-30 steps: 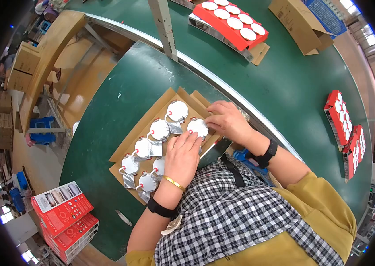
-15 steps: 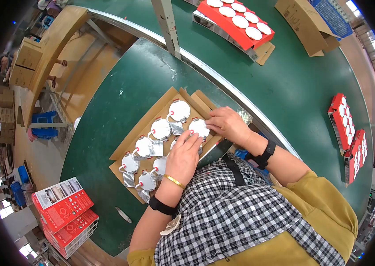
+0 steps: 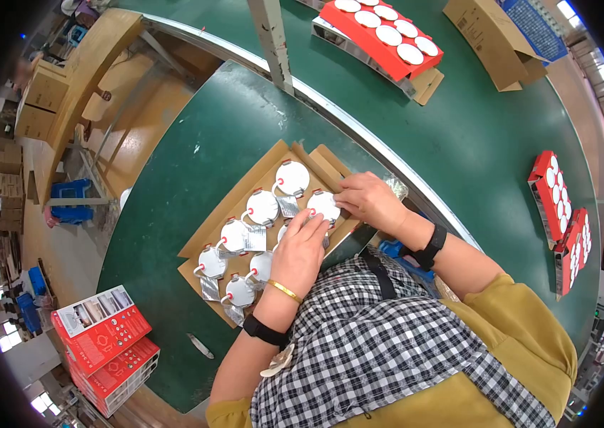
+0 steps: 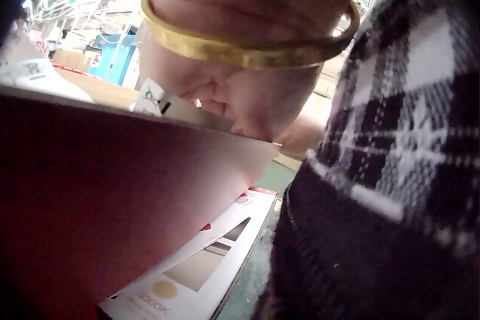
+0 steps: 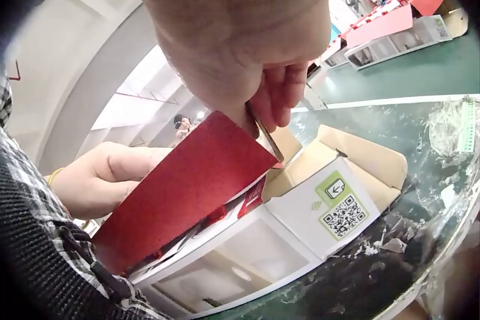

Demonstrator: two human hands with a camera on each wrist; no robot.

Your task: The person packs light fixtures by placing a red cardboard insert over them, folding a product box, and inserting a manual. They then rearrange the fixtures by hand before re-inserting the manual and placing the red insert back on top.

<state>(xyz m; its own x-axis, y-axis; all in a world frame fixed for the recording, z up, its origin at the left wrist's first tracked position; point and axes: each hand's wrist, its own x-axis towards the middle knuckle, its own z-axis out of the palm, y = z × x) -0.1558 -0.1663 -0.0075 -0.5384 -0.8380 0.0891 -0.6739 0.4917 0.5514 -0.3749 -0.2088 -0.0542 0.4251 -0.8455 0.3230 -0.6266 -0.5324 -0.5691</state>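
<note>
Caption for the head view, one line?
Left hand rests on white round lamps; right hand pinches the cardboard tray.

The cardboard tray point(image 3: 240, 191) looks matt, the white plastic discs point(image 3: 292, 176) smooth.

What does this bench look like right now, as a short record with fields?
surface: green worktable
open box: cardboard box, flaps spread, holding round white downlights in rows
left hand: left hand lies flat on the downlights at the box's near right end
right hand: right hand pinches the box's red flap at the far right corner
elsewhere: red trays of white discs across the table; red cartons at near left
</note>
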